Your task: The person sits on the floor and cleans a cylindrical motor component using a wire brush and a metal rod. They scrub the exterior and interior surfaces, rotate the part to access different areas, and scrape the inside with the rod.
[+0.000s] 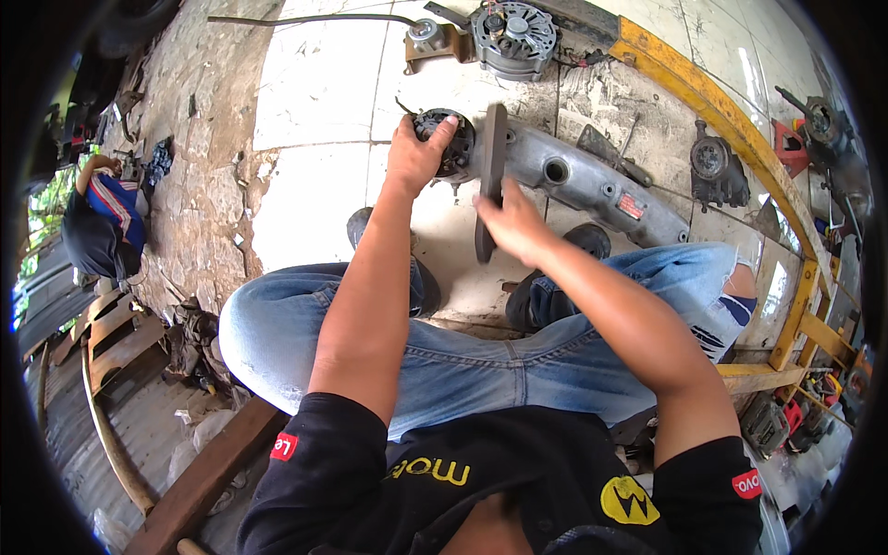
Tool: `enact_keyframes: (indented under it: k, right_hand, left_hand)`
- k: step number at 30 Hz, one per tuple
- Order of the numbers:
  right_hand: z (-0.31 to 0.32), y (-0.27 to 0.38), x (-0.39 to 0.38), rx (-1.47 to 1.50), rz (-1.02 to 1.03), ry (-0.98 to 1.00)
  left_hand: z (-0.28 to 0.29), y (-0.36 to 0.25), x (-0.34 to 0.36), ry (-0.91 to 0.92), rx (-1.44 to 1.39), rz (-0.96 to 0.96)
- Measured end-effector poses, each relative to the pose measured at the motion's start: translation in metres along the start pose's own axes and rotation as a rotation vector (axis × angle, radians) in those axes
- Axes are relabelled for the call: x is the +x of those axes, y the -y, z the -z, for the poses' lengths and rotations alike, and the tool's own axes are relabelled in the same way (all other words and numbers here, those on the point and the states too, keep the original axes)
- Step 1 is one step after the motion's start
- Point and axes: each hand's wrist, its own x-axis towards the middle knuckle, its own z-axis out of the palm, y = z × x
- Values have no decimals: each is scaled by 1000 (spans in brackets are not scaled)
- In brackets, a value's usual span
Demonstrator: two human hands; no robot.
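While our left hand (418, 159) spans the dark round part (460, 159), thumb over its face and fingers along its left side, our right hand (515, 222) is wrapped around a dark flat bar (493, 157). The round part sits ahead of our feet, beside the left end of a long grey casting (583, 180); whether it rests fully on the tiled floor (310, 106), we cannot tell. Nor can we tell whether the bar touches it.

Method, in our judgement: we do best to press the part down firmly so it cannot roll, keep the left thumb and fingers clear of the bar's path, and hold the bar square, with short, controlled movements. A loose hold risks a slip onto the fingers.

Count: one round part, one bar, one long casting. Ahead, one slotted round housing (518, 51) and one bracket (437, 54) bearing a thin rod (314, 18). To the right, one slim screwdriver-like tool (632, 132) and one dark casting with a round opening (719, 176). Beyond the yellow frame (768, 148), parts crowd too closely for us to count.
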Motion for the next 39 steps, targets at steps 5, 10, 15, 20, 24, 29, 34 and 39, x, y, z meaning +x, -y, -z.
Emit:
enact_keyframes:
  k: [5,10,15,20,24,29,34,39]
  right_hand:
    - [6,2,11,-42,-40,-10]
    - [0,-5,-20,-180,-131,170]
    - [26,18,18,279,-189,-71]
    - [7,8,5,-130,-13,32]
    - [19,14,-12,-131,-238,339]
    - [41,18,25,190,-164,73]
    - [34,3,37,40,-42,-2]
    - [16,0,20,187,-344,112]
  left_hand:
    - [-1,-14,-6,38,-47,17]
    - [9,-5,-1,27,-186,96]
    - [10,-4,-3,32,-172,107]
    - [10,-18,-8,66,-174,86]
    - [15,-1,-3,37,-188,152]
    - [26,6,2,181,-338,153]
    - [24,23,-7,240,-343,41]
    - [4,46,-13,156,-410,29]
